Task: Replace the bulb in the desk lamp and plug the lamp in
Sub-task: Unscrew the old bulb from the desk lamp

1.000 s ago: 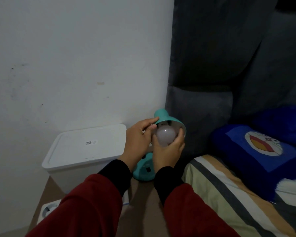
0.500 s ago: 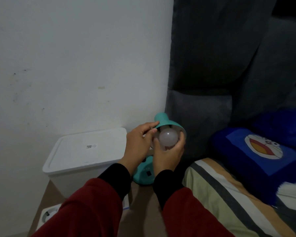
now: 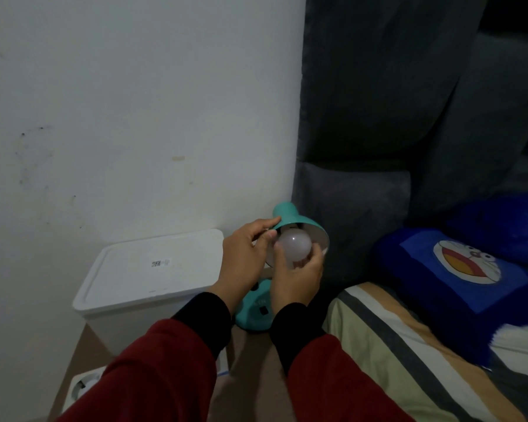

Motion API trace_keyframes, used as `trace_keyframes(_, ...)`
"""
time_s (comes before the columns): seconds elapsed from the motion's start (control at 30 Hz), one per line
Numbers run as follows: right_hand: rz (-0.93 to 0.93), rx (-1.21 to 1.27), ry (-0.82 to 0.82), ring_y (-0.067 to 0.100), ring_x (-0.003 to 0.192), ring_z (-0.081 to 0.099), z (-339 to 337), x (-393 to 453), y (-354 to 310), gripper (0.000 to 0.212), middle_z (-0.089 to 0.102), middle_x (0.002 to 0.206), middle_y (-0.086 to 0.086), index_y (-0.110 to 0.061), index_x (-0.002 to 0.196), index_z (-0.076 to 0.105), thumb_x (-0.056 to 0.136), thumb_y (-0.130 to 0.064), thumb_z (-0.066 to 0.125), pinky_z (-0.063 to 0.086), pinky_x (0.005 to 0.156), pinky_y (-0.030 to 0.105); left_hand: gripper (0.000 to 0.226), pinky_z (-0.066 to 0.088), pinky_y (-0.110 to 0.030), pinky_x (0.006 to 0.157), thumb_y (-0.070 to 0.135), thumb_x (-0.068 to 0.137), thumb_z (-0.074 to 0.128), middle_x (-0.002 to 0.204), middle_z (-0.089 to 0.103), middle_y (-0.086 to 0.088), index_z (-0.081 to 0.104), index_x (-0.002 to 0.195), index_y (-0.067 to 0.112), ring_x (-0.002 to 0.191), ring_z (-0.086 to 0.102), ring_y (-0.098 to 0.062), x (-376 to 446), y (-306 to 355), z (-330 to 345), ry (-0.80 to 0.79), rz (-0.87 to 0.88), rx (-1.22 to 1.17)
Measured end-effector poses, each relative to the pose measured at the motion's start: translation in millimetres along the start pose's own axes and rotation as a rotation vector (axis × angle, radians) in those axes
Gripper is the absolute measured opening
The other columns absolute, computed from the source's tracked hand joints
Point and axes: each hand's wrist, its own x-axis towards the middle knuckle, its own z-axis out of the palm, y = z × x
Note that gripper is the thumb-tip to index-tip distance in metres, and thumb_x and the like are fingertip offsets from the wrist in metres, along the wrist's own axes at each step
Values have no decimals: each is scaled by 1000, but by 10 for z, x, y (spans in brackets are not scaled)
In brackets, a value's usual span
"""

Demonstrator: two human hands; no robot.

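Observation:
A teal desk lamp stands between a white box and the bed, its round base [image 3: 253, 315] on the brown surface. The lamp's shade [image 3: 290, 216] tilts toward me. My left hand [image 3: 244, 260] grips the shade's left rim. A white bulb [image 3: 294, 245] sits in the shade's mouth, its neck hidden inside. My right hand [image 3: 296, 278] cups the bulb from below with the fingers closed around it. The lamp's cord and plug are not visible.
A white lidded box [image 3: 147, 278] stands against the white wall on the left. A white power strip [image 3: 80, 388] lies at the lower left. On the right are a striped bed cover [image 3: 409, 354], a blue cartoon pillow [image 3: 457, 275] and a dark grey headboard [image 3: 363, 147].
Both hands stay on the shade and bulb. My right hand's fingers have shifted slightly around the bulb, and the view has moved a little.

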Motion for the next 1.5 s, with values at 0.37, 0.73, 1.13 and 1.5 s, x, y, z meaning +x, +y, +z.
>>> trace_keyframes(0.37, -24, -58, -46, 26, 132, 42, -13, 33, 21, 77, 37, 144, 11, -15, 141, 36, 75, -13, 75, 40, 109, 41, 28, 35, 13, 74, 10, 91, 57, 115, 69, 6, 67, 115, 21, 98, 58, 1, -1, 28, -10, -12, -15, -7)
trace_keyframes(0.73, 14, -6, -86, 24, 124, 51, -27, 61, 9, 77, 45, 140, 8, -23, 139, 38, 72, -31, 76, 47, 101, 42, 28, 35, 13, 73, 9, 91, 56, 104, 63, 15, 67, 115, 19, 91, 57, 5, 1, 35, -23, -22, -19, -8)
trace_keyframes(1.13, -49, -23, -93, 21, 124, 49, -84, 68, -19, 74, 45, 138, 7, -21, 136, 40, 72, -17, 77, 44, 98, 26, 28, 35, 13, 71, 8, 91, 56, 103, 63, 15, 67, 115, 18, 84, 52, 17, 11, 55, -2, -26, -6, -7)
trace_keyframes(1.5, 25, -67, -88, 27, 124, 49, -92, 73, 0, 71, 42, 138, 10, -18, 138, 40, 75, -19, 75, 46, 103, 42, 28, 34, 13, 71, 8, 91, 57, 102, 63, 15, 67, 114, 19, 83, 52, 18, 18, 54, 2, -26, -4, 21)
